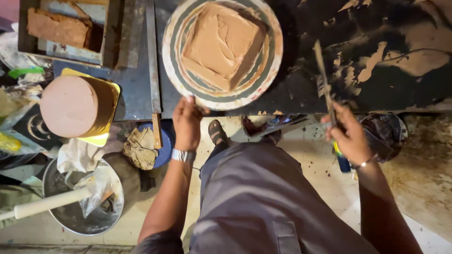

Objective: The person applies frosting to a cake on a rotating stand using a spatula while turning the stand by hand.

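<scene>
A square cake covered in brown frosting [222, 43] sits on a round striped turntable [273, 56] on a dark, smeared worktop [376, 80]. My left hand [187, 124], with a metal watch at the wrist, touches the turntable's near rim. My right hand [349, 136] is shut on a long thin spatula [324, 75] that points up over the worktop, to the right of the turntable and apart from the cake.
A round brown-frosted cake [70, 106] on a gold board stands at left. Behind it a tray holds a brown slab [59, 28]. A metal bowl [82, 216] with a plastic bag and a white handle lies at lower left. My sandalled feet are below the counter edge.
</scene>
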